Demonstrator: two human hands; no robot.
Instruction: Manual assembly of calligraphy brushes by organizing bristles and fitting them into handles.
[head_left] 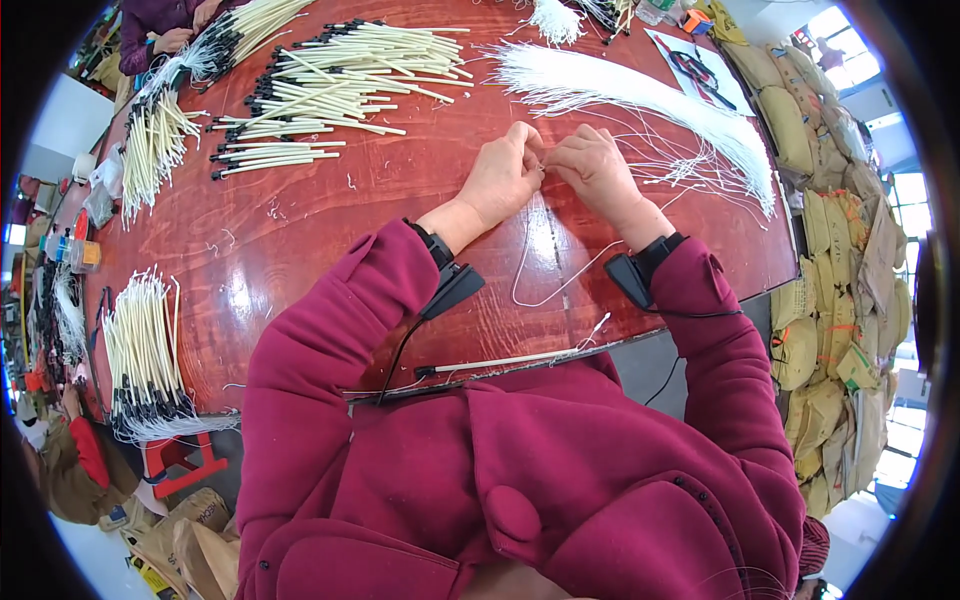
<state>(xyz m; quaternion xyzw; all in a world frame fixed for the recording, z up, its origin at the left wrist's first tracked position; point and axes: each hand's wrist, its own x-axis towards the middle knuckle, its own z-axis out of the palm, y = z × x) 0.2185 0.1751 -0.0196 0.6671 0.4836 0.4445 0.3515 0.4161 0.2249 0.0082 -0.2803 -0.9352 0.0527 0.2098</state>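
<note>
Clearly, the left hand point(503, 178) and right hand point(592, 172) pinch a thin, white, curving cord point(532, 306).

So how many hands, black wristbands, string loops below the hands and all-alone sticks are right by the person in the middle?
Left hand and right hand: 2
Black wristbands: 2
White string loop: 1
All-alone stick: 1
Total: 6

Here's the thin white cord point(524, 304), pinched between left hand point(505, 175) and right hand point(590, 170), its slack curving in a wide, loose bend over the glossy red counter point(330, 200)!
</note>
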